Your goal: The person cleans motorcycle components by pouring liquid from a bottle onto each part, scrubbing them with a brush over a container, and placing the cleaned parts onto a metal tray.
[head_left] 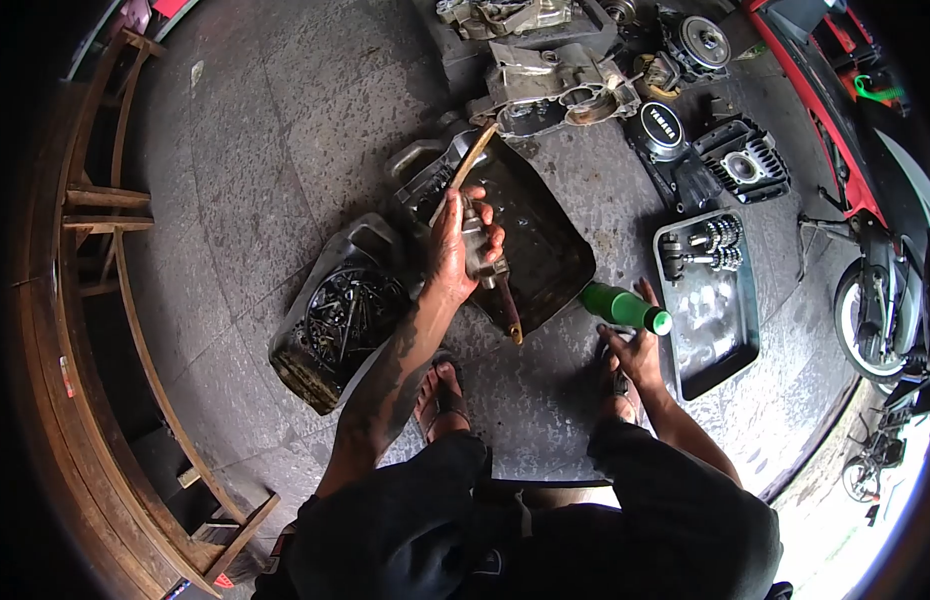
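My left hand [457, 240] is closed around a grey metal part [477, 245], raised above a dark pan [545, 215]. A wooden-looking stick [473, 158] sticks out above the fist, and a dark red rod with a yellowish tip [512, 315] shows below it. Whether these two belong to one tool, I cannot tell. On the right, my right hand [637, 352] is closed at a tilted green bottle [621, 306] with a light green cap. One finger shows past its upper side and the thumb lies below it; the bottle hides the rest of the grip.
A cut-open container [350, 310] of small metal parts stands at left. A tray [720, 335] with gear shafts [720, 240] lies at right. Engine casings [555, 85], a Yamaha cover [662, 130] and a finned cylinder head [742, 165] sit beyond. A wooden bench [85, 400] and motorcycle [865, 200] flank the floor.
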Motion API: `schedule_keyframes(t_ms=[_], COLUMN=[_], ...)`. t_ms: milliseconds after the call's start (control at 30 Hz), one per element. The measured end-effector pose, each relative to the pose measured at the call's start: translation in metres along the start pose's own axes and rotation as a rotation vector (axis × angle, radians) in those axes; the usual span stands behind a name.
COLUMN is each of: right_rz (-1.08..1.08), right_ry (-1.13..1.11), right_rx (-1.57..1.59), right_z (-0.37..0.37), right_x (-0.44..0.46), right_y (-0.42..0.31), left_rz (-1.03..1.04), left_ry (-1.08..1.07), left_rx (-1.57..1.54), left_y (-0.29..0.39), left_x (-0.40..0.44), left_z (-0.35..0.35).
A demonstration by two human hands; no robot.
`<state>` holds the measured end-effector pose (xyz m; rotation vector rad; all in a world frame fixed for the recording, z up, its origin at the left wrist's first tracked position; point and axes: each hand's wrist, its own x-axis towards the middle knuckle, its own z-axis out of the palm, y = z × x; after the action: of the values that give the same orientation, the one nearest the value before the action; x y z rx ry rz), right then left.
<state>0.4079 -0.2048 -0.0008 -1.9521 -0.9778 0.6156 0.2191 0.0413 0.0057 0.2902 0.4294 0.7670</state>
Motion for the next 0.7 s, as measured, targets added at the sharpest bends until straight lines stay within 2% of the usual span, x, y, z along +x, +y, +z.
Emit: schedule_keyframes(t_ms=[67, 133, 200, 333, 400, 433, 467, 533, 567, 600, 667, 700], right_rz=[0.003, -0.104, -0.154, -0.223, -0.356, -0.371, -0.461, -0.827, -0.432, -0.175, -0.161, -0.161], right_ry=[-0.016, -0.052, -0.071, -0.31, -0.261, -0.331, -0.345, -0.337, -0.58, -0.738, -0.876, -0.873], right_rx=[0.031, -0.04, -0.041, -0.186, -0.273, -0.314, -0.365, -0.278, -0.495, -0.672, -0.868, -0.87], right_z=[0.003, 0.009, 0.004, -0.022, -0.035, -0.042, -0.049, -0.049, -0.058, -0.058, -0.052, -0.048], right_x=[0.011, 0.018, 0.023, 0.039, 0.043, 0.049, 0.054, 0.073, 0.078, 0.085, 0.1, 0.105], right_y=[0.003, 0.009, -0.001, -0.028, -0.044, -0.065, -0.071, -0.076, -0.093, -0.127, -0.154, -0.162], left_rz=[0.028, 0.015, -0.083, -0.181, -0.162, -0.158, -0.147, -0.204, -0.233, -0.233, -0.231, -0.224], left_ry=[0.136, 0.171, 0.251, 0.204, 0.155, 0.151, 0.149, 0.122, 0.149, 0.151, 0.081, 0.052], left_rx=[0.173, 0.182, 0.205, 0.171, 0.146, 0.112, 0.1, 0.054, 0.07, 0.066, 0.147, 0.155], left_y=[-0.002, -0.005, -0.007, 0.0, -0.003, -0.005, -0.007, -0.007, -0.006, -0.009, -0.011, -0.011], left_x=[0.003, 0.002, 0.003, 0.004, 0.009, 0.009, 0.01, 0.008, 0.008, 0.009, 0.011, 0.011], left_z=[0.005, 0.003, -0.003, -0.023, -0.034, -0.035, -0.037, -0.03, -0.025, -0.028, -0.025, -0.02])
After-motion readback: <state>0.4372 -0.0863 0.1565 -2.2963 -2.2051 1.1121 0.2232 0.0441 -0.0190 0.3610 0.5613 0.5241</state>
